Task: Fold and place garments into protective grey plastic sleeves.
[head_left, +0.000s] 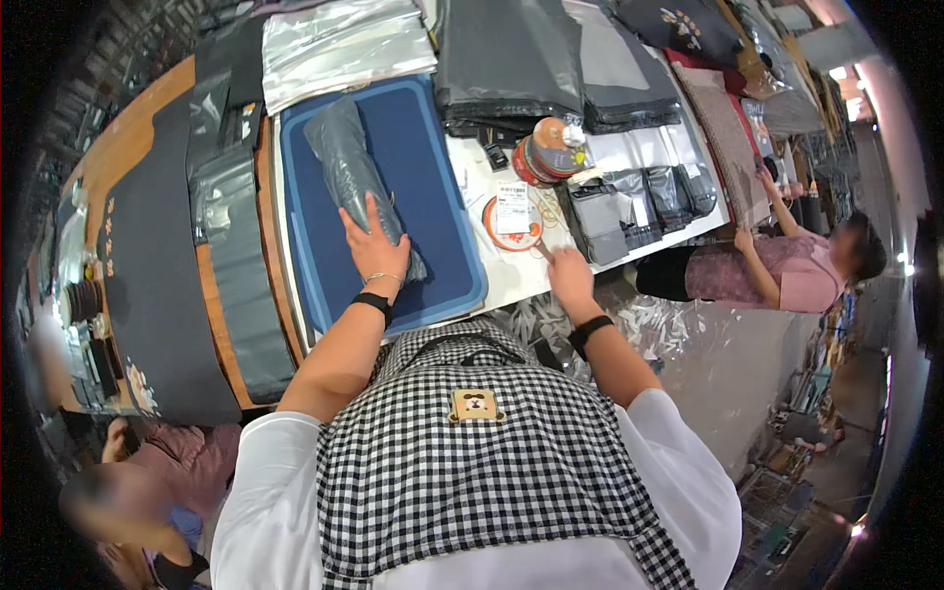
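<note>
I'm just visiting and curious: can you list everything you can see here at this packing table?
rolled bag: one, grey, on the blue mat under the left hand
blue mat: one, on the table
flat bags: several stacks, grey and silvery, far side
tape rolls: a small stack, reddish, mid-table
label: one, white, on a red ring beside the right hand
co-worker: one, pink top, right
left hand: on the rolled bag
right hand: at the table edge

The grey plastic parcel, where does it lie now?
The grey plastic parcel lies on the blue mat, left of centre, under the left hand.
</note>
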The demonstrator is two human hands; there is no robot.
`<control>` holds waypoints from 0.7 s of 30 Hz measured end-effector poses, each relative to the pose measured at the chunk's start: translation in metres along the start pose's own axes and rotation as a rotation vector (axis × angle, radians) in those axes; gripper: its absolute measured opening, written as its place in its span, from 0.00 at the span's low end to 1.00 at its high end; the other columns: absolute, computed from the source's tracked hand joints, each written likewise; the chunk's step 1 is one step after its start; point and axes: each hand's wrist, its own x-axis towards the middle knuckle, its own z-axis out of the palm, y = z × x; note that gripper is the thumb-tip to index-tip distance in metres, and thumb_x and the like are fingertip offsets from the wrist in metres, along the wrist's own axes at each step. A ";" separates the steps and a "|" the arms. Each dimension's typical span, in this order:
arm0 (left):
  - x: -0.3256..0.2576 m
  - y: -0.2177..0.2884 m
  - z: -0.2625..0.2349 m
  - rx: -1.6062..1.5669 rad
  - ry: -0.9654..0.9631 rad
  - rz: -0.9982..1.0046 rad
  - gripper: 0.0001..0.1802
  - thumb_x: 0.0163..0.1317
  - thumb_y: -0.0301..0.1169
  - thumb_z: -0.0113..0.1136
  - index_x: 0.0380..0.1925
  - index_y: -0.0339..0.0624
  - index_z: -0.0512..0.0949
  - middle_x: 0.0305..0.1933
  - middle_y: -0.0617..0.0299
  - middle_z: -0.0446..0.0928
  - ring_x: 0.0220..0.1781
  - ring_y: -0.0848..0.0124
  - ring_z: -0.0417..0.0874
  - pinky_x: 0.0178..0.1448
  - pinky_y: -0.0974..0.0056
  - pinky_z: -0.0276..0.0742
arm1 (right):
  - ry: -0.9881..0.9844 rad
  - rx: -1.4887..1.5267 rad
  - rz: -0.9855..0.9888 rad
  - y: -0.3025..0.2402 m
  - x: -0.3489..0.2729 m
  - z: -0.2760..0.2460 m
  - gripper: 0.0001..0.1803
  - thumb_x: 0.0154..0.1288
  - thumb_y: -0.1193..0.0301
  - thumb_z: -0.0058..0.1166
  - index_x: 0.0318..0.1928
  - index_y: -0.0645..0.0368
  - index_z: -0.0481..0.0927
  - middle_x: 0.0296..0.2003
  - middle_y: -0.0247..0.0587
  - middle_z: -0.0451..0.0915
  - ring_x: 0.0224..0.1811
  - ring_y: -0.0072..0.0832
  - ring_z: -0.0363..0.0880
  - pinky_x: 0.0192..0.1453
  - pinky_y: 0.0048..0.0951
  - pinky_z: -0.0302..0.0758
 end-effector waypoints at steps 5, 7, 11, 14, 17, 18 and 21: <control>0.004 -0.010 -0.003 -0.028 -0.066 -0.013 0.62 0.58 0.43 0.79 0.86 0.69 0.47 0.87 0.31 0.38 0.83 0.31 0.56 0.80 0.46 0.68 | 0.422 -0.109 -0.438 -0.033 0.071 0.025 0.13 0.64 0.73 0.59 0.48 0.59 0.84 0.55 0.50 0.82 0.56 0.45 0.84 0.54 0.48 0.83; 0.003 -0.012 0.000 0.164 0.010 0.066 0.59 0.61 0.46 0.77 0.86 0.69 0.48 0.88 0.33 0.36 0.82 0.30 0.58 0.76 0.41 0.70 | 0.450 -0.193 -0.496 -0.031 0.084 0.024 0.10 0.66 0.74 0.56 0.46 0.59 0.85 0.53 0.49 0.82 0.57 0.43 0.84 0.55 0.46 0.83; -0.017 0.004 -0.015 -0.665 -0.321 0.185 0.48 0.73 0.58 0.61 0.86 0.70 0.49 0.84 0.33 0.54 0.78 0.39 0.68 0.70 0.29 0.70 | 0.157 -0.109 -0.463 -0.035 0.096 0.013 0.06 0.66 0.73 0.57 0.40 0.57 0.84 0.38 0.41 0.85 0.45 0.42 0.88 0.46 0.43 0.85; -0.058 0.070 -0.070 -1.069 -0.742 -0.515 0.42 0.80 0.64 0.44 0.87 0.67 0.49 0.77 0.42 0.69 0.71 0.49 0.76 0.70 0.37 0.75 | 0.200 0.182 -0.658 -0.083 0.081 -0.031 0.03 0.65 0.74 0.57 0.38 0.58 0.82 0.40 0.42 0.85 0.46 0.42 0.87 0.46 0.44 0.85; -0.074 0.101 -0.084 -1.288 -0.748 -0.461 0.41 0.82 0.67 0.32 0.85 0.61 0.55 0.73 0.54 0.74 0.67 0.59 0.79 0.68 0.43 0.79 | 0.196 0.237 -1.088 -0.122 0.050 -0.097 0.03 0.66 0.74 0.57 0.38 0.59 0.81 0.40 0.40 0.83 0.47 0.42 0.86 0.47 0.43 0.83; -0.075 0.092 -0.075 -1.376 -0.636 -0.354 0.38 0.84 0.64 0.33 0.78 0.53 0.69 0.69 0.62 0.78 0.66 0.66 0.80 0.66 0.52 0.81 | 0.189 0.242 -1.125 -0.132 0.042 -0.107 0.03 0.66 0.74 0.57 0.38 0.59 0.81 0.40 0.40 0.83 0.47 0.42 0.86 0.47 0.43 0.83; -0.078 0.078 -0.074 -1.266 -0.316 -0.165 0.17 0.78 0.34 0.58 0.62 0.44 0.82 0.63 0.60 0.81 0.60 0.68 0.84 0.61 0.61 0.82 | 0.387 0.309 -1.317 -0.151 0.026 -0.127 0.06 0.66 0.74 0.58 0.42 0.60 0.82 0.42 0.38 0.83 0.48 0.41 0.85 0.49 0.42 0.82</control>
